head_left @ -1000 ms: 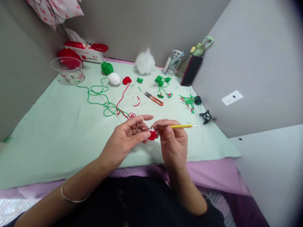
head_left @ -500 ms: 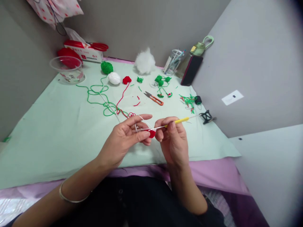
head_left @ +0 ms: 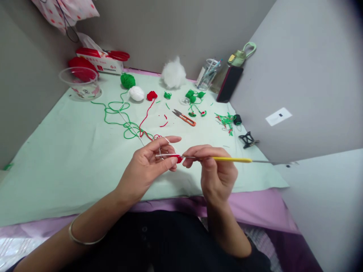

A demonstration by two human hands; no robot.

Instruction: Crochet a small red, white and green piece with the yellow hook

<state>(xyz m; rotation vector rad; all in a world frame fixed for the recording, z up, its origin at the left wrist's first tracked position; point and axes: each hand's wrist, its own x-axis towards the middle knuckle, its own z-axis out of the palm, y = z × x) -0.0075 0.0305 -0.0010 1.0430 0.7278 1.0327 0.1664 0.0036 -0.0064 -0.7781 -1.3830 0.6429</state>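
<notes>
Between thumb and fingers, my left hand [head_left: 150, 158] pinches a small red crochet piece [head_left: 179, 159]. White yarn [head_left: 167, 140] runs over its raised index finger and around the other fingers, trailing back toward a white yarn ball [head_left: 136, 93]. My right hand [head_left: 217, 166] grips a crochet hook [head_left: 232, 159] by its yellow handle, held almost level. The hook's metal tip meets the right edge of the red piece, where a bit of white yarn shows. Whether a loop sits on the tip is too small to tell.
Orange thread snips [head_left: 185, 118] lie beyond my hands. Behind them are white stuffing [head_left: 174, 73], a green yarn ball [head_left: 128, 81], a red yarn bundle [head_left: 152, 95] and small green crochet pieces [head_left: 193, 96]. A plastic tub [head_left: 81, 85] stands left; a phone [head_left: 230, 85] leans at right.
My right hand has shifted right and slightly down, and the hook has turned from slanting upward to nearly level. The left hand still pinches the red piece, almost in place.
</notes>
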